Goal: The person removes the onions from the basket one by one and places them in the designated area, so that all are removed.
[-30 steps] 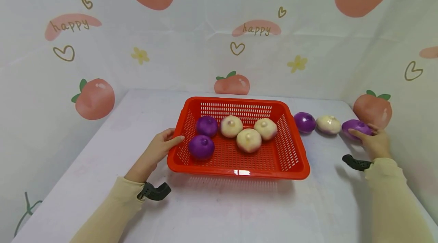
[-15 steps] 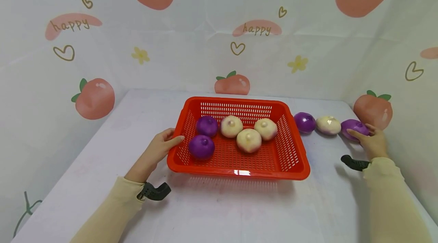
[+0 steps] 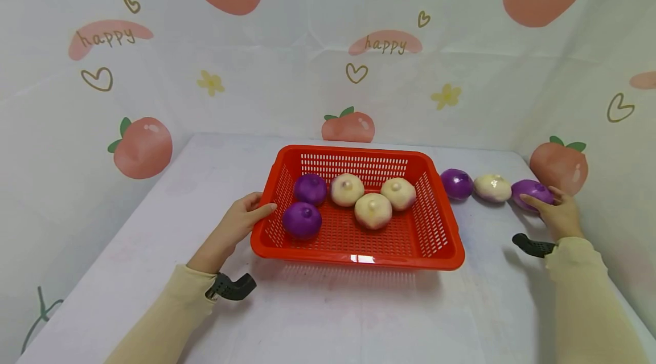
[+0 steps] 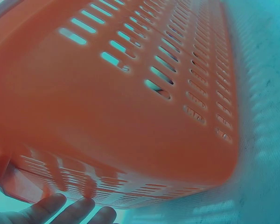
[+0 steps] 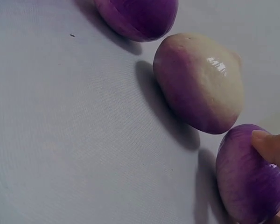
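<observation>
Just a small shift in this last second: the right hand (image 3: 561, 213), thumb and fingers gripping the end purple onion (image 3: 530, 188), has eased it a touch toward nine o'clock, and there it sits, just beside the white onion (image 3: 493, 188), out at the red basket's (image 3: 410, 262) three o'clock. Over at the basket's nine o'clock the left hand (image 3: 240, 224) hasn't budged, holding the rim, so this row looks nearly settled, its end piece not yet released.
</observation>
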`<state>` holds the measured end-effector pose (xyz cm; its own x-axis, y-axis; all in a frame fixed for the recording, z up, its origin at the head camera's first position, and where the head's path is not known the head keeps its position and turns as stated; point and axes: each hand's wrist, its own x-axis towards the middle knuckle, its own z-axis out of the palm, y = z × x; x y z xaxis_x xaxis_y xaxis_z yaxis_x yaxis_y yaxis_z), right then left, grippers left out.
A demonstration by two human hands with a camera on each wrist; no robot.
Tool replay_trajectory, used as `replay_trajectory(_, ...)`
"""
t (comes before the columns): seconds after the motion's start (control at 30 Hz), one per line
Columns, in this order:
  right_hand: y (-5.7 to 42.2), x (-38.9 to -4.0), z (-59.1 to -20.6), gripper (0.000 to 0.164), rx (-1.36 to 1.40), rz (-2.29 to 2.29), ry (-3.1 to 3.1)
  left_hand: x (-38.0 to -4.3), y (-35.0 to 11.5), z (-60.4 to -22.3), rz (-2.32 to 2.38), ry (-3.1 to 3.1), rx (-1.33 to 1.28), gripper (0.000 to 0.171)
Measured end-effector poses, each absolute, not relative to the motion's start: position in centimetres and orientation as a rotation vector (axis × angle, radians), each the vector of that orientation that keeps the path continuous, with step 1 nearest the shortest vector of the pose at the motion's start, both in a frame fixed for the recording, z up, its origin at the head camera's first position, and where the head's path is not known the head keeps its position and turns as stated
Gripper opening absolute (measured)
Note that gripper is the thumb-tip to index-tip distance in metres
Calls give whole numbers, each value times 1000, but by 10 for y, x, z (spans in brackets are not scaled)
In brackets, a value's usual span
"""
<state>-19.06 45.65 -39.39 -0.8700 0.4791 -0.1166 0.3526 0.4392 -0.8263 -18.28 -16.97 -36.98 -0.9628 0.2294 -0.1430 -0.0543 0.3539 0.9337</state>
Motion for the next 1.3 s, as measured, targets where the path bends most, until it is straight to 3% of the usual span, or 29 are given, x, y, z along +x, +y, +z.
replay_trajectory(0.43,463,-187,-394,103,-782,1462,-2575,-182,-168,-370,1659,2359,158,49)
replay_trajectory(0.8,464,-184,-389,98,-790,1483,-2547,-183,-168,-370,1657,2358,167,50)
replay_trajectory(1.07,449,-186,-358,99,-707,1483,-2460,-183,-169,-369,1651,2363,160,50)
replay_trajectory(1.3,407,-189,-318,84,-458,1744,-2267,-182,-170,-368,1641,2372,158,50)
